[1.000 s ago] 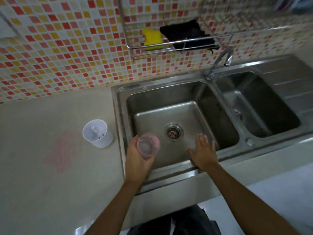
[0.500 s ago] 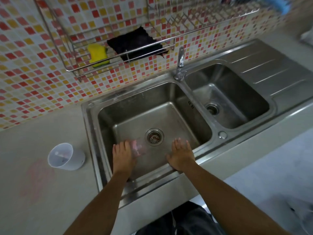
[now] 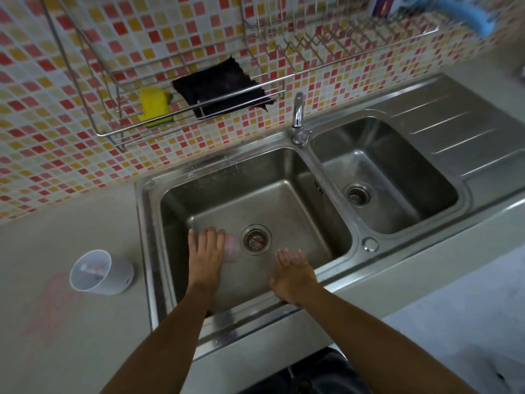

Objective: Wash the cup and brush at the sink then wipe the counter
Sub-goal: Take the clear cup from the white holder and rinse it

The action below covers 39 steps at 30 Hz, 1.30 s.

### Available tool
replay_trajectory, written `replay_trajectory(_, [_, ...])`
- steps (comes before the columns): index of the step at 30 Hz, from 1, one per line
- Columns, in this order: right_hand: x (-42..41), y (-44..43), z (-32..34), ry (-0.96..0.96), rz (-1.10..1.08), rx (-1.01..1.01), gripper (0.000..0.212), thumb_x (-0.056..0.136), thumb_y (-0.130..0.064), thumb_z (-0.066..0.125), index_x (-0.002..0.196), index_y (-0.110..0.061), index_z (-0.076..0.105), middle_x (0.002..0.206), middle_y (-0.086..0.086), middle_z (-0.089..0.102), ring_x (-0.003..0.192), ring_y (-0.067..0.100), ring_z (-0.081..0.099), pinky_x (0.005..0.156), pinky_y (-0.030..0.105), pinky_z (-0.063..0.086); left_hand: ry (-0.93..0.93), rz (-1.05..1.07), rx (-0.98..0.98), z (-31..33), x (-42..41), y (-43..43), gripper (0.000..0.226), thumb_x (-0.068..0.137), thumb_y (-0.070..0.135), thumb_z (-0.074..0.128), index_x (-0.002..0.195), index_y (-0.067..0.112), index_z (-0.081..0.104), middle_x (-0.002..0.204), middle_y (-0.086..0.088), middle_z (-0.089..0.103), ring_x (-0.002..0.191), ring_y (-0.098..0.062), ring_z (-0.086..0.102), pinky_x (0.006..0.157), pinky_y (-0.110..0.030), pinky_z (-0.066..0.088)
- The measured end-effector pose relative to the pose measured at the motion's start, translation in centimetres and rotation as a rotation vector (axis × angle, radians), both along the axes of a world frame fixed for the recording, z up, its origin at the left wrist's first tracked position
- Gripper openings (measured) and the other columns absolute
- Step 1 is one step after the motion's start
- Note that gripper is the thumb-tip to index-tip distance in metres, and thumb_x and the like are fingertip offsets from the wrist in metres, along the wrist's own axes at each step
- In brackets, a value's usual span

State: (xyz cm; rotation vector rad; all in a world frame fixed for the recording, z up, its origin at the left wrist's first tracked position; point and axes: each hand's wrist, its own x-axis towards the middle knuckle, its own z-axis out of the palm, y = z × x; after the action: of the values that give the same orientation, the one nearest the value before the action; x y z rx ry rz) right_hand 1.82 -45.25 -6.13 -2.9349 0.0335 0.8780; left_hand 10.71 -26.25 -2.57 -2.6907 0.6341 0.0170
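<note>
A translucent pink cup is low in the left basin of the steel sink, just left of the drain. My left hand lies over it from above with fingers stretched out; the hand hides most of the cup and the grip itself. My right hand is open, palm down, at the basin's front edge. On the counter left of the sink, a white cup leans with a pinkish brush inside it.
A pink stain marks the counter beside the white cup. The wall rack holds a yellow sponge and a black cloth. The tap stands between the two basins. A drainboard lies to the right.
My left hand has lowered the pink cup from above the sink's front edge down into the basin beside the drain. My right hand has stayed at the front edge.
</note>
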Motion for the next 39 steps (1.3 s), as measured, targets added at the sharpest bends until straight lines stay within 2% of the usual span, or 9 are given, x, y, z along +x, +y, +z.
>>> replay_trajectory(8, [0.2, -0.3, 0.1, 0.037, 0.020, 0.056, 0.071, 0.098, -0.050, 0.013, 0.152, -0.006, 0.000, 0.161, 0.010, -0.003, 0.148, 0.025, -0.006, 0.117, 0.046, -0.008, -0.009, 0.048, 0.010, -0.5, 0.7, -0.6, 0.079, 0.066, 0.014, 0.075, 0.138, 0.011, 0.042, 0.134, -0.014, 0.049, 0.127, -0.034, 0.043, 0.116, -0.056, 0.015])
replay_trajectory(12, [0.3, -0.7, 0.3, 0.038, -0.043, 0.178, 0.074, 0.098, -0.050, 0.023, 0.152, -0.006, -0.002, 0.161, 0.011, -0.004, 0.148, 0.025, -0.006, 0.118, 0.046, -0.005, -0.014, 0.138, -0.154, -1.1, 1.5, -0.8, 0.073, 0.057, 0.001, 0.076, 0.125, 0.007, 0.048, 0.117, -0.016, 0.056, 0.112, -0.035, 0.052, 0.112, -0.059, 0.025])
replay_trajectory(14, [0.7, -1.5, 1.1, 0.020, -0.145, 0.341, 0.077, 0.097, -0.047, 0.036, 0.152, -0.006, 0.001, 0.161, 0.010, -0.001, 0.148, 0.025, -0.001, 0.119, 0.041, 0.001, 0.004, 0.240, -0.263, -1.5, 2.0, -1.0, 0.061, 0.066, 0.012, 0.076, 0.119, 0.012, 0.047, 0.108, -0.011, 0.057, 0.104, -0.031, 0.057, 0.111, -0.061, 0.028])
replay_trajectory(19, [2.9, -6.7, 3.1, -0.219, -0.344, 0.593, 0.067, 0.096, -0.032, 0.051, 0.151, -0.015, 0.018, 0.158, 0.005, 0.023, 0.144, 0.020, 0.024, 0.117, 0.031, 0.020, -0.043, 0.333, -0.479, -1.5, 2.9, -2.8, 0.043, 0.080, 0.037, 0.071, 0.110, 0.021, 0.046, 0.103, -0.006, 0.058, 0.102, -0.025, 0.062, 0.110, -0.062, 0.026])
replay_trajectory(23, [6.3, -11.7, 5.4, -0.437, -0.407, 0.583, 0.060, 0.095, -0.025, 0.054, 0.148, -0.014, 0.030, 0.154, 0.005, 0.032, 0.140, 0.020, 0.033, 0.113, 0.025, 0.023, 0.013, 0.352, -0.519, -0.7, 3.9, -5.0, 0.061, 0.074, 0.046, 0.070, 0.123, 0.023, 0.042, 0.118, -0.006, 0.054, 0.118, -0.030, 0.054, 0.112, -0.065, 0.017])
replay_trajectory(27, [10.1, -15.7, 7.5, -0.543, -0.531, 0.604, 0.059, 0.092, -0.022, 0.055, 0.146, -0.016, 0.032, 0.145, 0.007, 0.043, 0.130, 0.030, 0.045, 0.109, 0.041, 0.037, 0.058, 0.326, -0.569, 1.3, 4.7, -8.5, 0.073, 0.073, 0.044, 0.071, 0.134, 0.019, 0.039, 0.132, -0.008, 0.047, 0.129, -0.032, 0.043, 0.112, -0.067, 0.012])
replay_trajectory(32, [15.1, -18.5, 9.1, -0.525, -0.562, 0.637, 0.076, 0.092, -0.022, 0.059, 0.152, -0.016, 0.013, 0.159, 0.006, 0.018, 0.143, 0.028, 0.024, 0.116, 0.042, 0.024, 0.112, 0.320, -0.610, 4.0, 6.6, -13.1, 0.076, 0.076, 0.041, 0.063, 0.141, 0.022, 0.028, 0.136, 0.000, 0.039, 0.130, -0.023, 0.042, 0.114, -0.064, 0.006])
replay_trajectory(36, [18.9, -19.6, 9.9, -0.528, -0.565, 0.674, 0.052, 0.090, -0.021, 0.060, 0.134, -0.019, 0.033, 0.140, 0.004, 0.042, 0.127, 0.026, 0.047, 0.099, 0.033, 0.040, 0.131, 0.294, -0.740, 5.5, 8.3, -15.8, 0.077, 0.072, 0.034, 0.071, 0.137, 0.025, 0.032, 0.135, 0.005, 0.042, 0.129, -0.020, 0.043, 0.115, -0.060, 0.001])
replay_trajectory(39, [20.8, -19.7, 9.6, -0.467, -0.495, 0.665, 0.049, 0.091, -0.015, 0.056, 0.134, -0.025, 0.036, 0.129, 0.003, 0.053, 0.116, 0.027, 0.055, 0.086, 0.026, 0.038, 0.125, 0.277, -0.766, 6.0, 9.6, -17.2, 0.077, 0.068, 0.038, 0.075, 0.134, 0.025, 0.038, 0.132, 0.005, 0.048, 0.127, -0.020, 0.042, 0.116, -0.049, 0.018])
